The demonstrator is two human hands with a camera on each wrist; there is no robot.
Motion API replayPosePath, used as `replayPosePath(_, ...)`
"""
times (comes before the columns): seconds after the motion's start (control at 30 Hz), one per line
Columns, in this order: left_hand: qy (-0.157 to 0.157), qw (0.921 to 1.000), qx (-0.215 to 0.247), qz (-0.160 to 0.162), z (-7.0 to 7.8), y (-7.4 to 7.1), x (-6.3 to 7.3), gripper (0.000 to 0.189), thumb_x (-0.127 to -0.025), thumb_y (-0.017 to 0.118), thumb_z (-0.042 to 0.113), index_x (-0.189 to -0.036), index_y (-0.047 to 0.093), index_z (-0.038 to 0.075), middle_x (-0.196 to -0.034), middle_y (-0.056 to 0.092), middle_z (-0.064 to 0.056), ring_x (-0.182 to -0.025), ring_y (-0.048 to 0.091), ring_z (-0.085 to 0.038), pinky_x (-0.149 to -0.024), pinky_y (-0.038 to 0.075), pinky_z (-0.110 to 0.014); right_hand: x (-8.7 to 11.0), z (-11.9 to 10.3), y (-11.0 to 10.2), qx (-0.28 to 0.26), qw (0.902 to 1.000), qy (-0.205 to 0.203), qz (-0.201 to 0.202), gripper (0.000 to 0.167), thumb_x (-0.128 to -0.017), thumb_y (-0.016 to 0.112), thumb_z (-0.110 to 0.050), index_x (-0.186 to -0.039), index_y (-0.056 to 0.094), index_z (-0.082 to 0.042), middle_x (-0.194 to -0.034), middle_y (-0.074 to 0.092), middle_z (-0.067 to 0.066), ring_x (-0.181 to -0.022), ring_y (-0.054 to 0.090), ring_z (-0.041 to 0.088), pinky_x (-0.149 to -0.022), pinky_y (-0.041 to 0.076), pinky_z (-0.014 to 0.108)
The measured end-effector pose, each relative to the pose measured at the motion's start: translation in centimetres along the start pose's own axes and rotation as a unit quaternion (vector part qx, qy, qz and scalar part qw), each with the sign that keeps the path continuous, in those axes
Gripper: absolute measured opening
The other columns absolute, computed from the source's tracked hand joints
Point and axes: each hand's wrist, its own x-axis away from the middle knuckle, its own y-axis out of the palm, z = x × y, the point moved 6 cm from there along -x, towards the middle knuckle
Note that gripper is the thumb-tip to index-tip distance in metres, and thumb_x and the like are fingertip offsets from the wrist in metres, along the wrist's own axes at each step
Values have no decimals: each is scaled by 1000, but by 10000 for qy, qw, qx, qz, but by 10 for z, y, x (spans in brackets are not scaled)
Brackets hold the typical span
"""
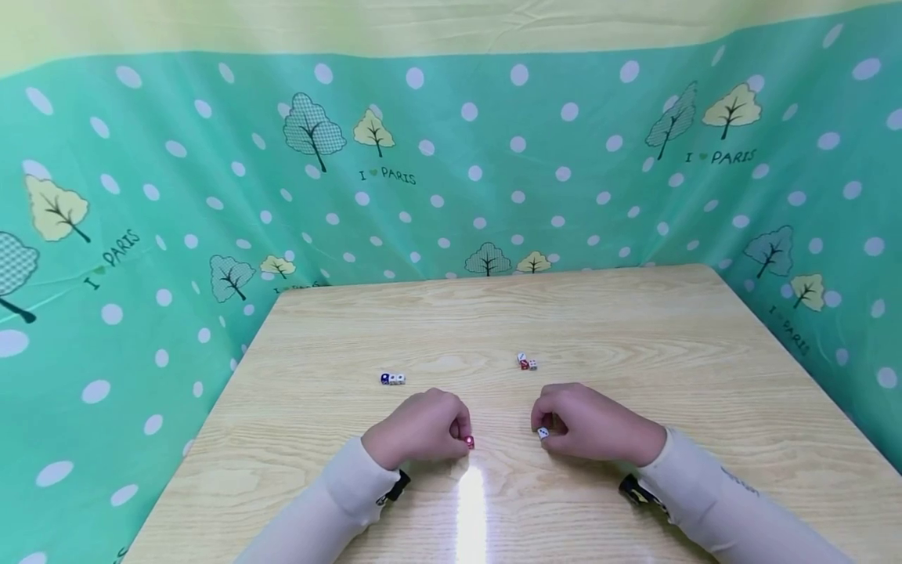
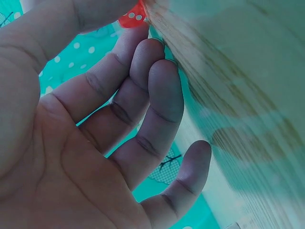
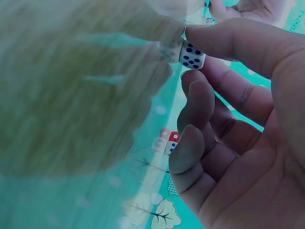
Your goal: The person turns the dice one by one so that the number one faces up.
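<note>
In the head view my left hand [image 1: 426,427] pinches a red die [image 1: 470,442] between thumb and fingertips, at the tabletop. The same die [image 2: 132,18] shows its white pips at the top of the left wrist view, partly covered by the thumb. Across a gap to the right, my right hand [image 1: 592,423] holds a white die [image 1: 543,432] between thumb and index finger. Blue pips mark this die [image 3: 192,57] in the right wrist view, where the other fingers curl loosely below it.
Beyond the left hand, a blue die [image 1: 384,378] and two white dice [image 1: 397,379] sit in a row. Farther right, a red die [image 1: 524,364] touches two white dice [image 1: 532,365]. A polka-dot curtain [image 1: 479,172] borders the wooden table [image 1: 338,329]; glare streaks its front.
</note>
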Motion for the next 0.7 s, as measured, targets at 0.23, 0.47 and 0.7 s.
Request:
replayPosePath(0.23,-3,10000,20,-10,0,1,1,19,-81,81,21,-71,68,30,-64,60,15,-60,50,-2,-58,44,-23,0,0,1,54,10000,11,-36,17,-85,77,-11,-88,71,-26,-82,59,-13,-73,55,6,-66,48,22)
replayPosePath(0.47,-19,10000,82,-26,-2,2,2,19,-82,81,21,-71,68,30,-64,60,15,-60,51,-2,-58,44,-23,0,2,-1,-50,10000,-20,37,16,-86,77,-13,-88,70,-28,-84,62,-15,-74,58,6,-67,50,22)
replayPosePath(0.7,13,10000,40,-40,-4,0,-2,19,-84,80,22,-71,68,31,-64,60,15,-61,52,-2,-59,44,-23,-2,3,-9,-272,9995,-148,43,17,-87,76,-9,-87,70,-25,-81,64,-14,-71,58,6,-65,51,23)
